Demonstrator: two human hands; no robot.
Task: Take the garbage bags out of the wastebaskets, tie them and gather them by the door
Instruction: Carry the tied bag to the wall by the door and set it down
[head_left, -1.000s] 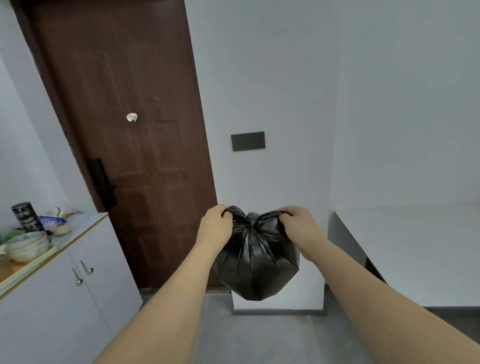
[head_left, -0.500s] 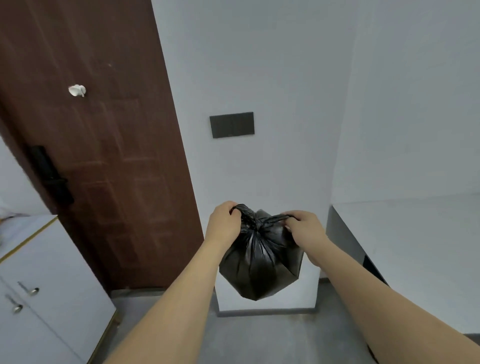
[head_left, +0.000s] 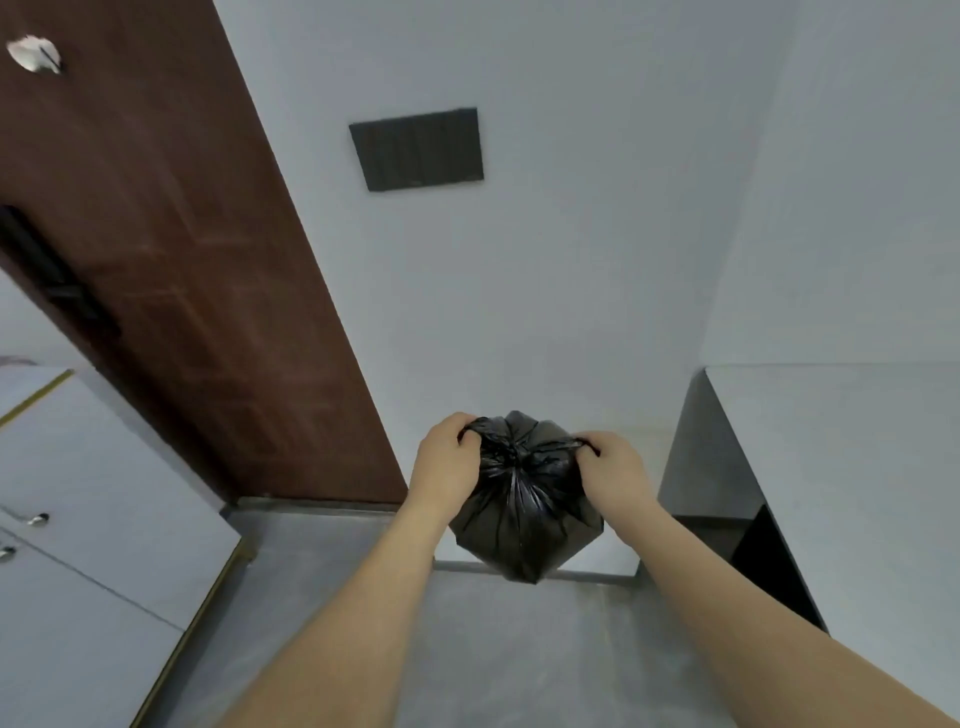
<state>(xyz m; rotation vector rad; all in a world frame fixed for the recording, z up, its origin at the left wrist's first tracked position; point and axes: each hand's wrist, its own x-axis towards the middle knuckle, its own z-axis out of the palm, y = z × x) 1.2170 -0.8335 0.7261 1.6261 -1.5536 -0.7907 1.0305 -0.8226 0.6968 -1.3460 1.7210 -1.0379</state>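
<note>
Left hand (head_left: 445, 460) and right hand (head_left: 615, 475) each clamped on a tail of the black garbage bag (head_left: 524, 512) hanging between them; brown door (head_left: 171, 270) left of the hands; white cabinet (head_left: 88, 519) farther left; grey floor (head_left: 519, 649) below.

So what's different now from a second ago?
The view swung right and down: the door slid toward the left edge, and the bowls and can on the cabinet dropped out of sight. Unchanged: the left hand and right hand still pinch the top ends of the black garbage bag, held off the floor.
</note>
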